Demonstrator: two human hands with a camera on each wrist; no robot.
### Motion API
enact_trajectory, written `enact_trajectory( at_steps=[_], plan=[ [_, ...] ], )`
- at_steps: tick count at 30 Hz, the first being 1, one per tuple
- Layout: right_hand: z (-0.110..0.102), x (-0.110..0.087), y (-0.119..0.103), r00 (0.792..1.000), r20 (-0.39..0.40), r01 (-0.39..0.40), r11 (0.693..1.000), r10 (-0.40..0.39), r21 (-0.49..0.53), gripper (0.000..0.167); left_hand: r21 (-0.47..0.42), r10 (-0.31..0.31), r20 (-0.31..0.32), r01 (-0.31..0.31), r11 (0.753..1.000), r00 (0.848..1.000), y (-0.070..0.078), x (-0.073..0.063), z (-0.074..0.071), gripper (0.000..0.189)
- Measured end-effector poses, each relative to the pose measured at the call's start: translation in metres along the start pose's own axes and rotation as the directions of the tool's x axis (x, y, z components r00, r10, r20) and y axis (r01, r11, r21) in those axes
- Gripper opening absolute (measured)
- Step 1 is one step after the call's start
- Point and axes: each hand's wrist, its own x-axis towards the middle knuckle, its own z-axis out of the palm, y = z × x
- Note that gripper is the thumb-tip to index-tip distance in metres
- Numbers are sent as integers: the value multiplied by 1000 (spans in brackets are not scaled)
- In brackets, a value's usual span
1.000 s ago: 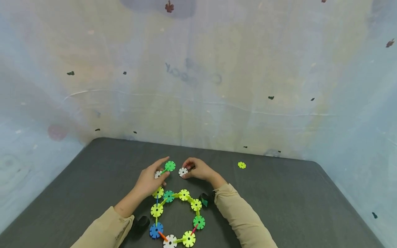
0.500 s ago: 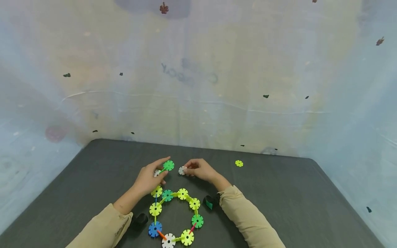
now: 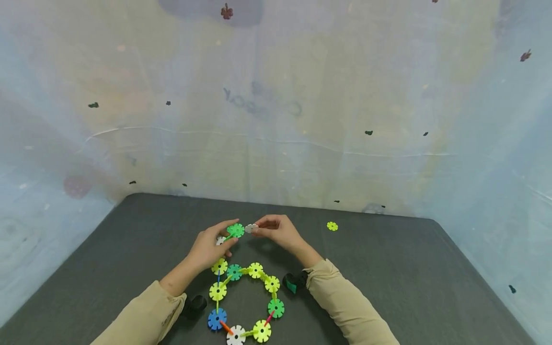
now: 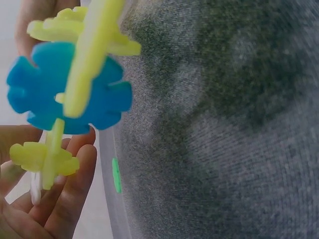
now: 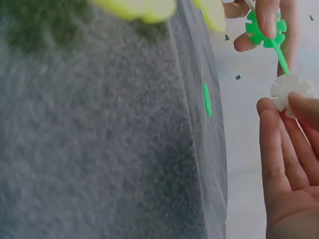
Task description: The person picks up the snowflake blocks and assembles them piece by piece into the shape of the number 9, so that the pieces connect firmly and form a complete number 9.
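My left hand holds a short chain of slotted plastic discs, with a bright green disc at its end and a white disc partly hidden by the fingers. Between its thumb and fingers my right hand pinches another white disc. In the right wrist view, the pinched disc meets the edge of an edge-on green disc; whether they are joined, I cannot tell. Below the left hand, a yellow disc leads down to a ring of linked discs, including a blue disc.
On the dark grey table a loose yellow disc lies to the right of both hands. Beyond the far edge hangs a pale patterned sheet. Each wrist wears a black camera strap.
My right hand has raised its white disc slightly and tilted it, bringing it against the green disc at the left. The left hand has stayed almost still.
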Motion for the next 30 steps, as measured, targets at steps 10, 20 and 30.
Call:
enact_trajectory(
  at_steps=[10, 20, 30],
  plan=[
    [3, 0, -1, 999, -16, 30, 999, -29, 22, 18, -23, 11, -5, -11, 1000, 1000, 1, 2, 0, 50],
    [5, 6, 16, 998, -17, 57, 996, -59, -68, 19, -56, 29, 6, -29, 998, 1000, 4, -2, -1, 49],
    [7, 6, 22, 993, -72, 90, 989, -99, -117, 13, -51, 63, 21, -62, 997, 998, 3, -3, 3, 47]
  ],
)
